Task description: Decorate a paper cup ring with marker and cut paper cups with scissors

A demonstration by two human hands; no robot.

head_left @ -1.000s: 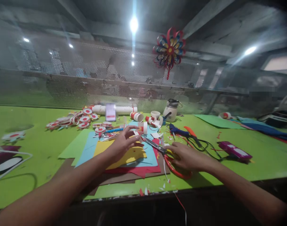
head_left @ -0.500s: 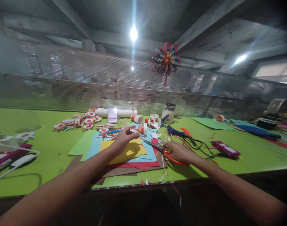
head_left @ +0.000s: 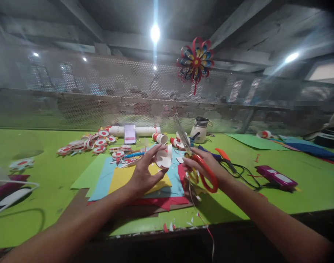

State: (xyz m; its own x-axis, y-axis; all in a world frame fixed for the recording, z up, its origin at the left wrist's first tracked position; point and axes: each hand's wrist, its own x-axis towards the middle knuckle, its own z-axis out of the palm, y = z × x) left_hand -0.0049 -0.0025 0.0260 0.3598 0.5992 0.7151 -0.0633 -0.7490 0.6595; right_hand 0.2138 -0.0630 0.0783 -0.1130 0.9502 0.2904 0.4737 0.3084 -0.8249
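White paper piece [head_left: 163,159], rounded and curled, pinched at the fingertips of the left hand [head_left: 144,175], raised above the coloured paper sheets [head_left: 123,176] on the green tabletop [head_left: 46,175]. Red-handled scissors [head_left: 196,160] (blades up) gripped by the right hand [head_left: 204,164], just beside.
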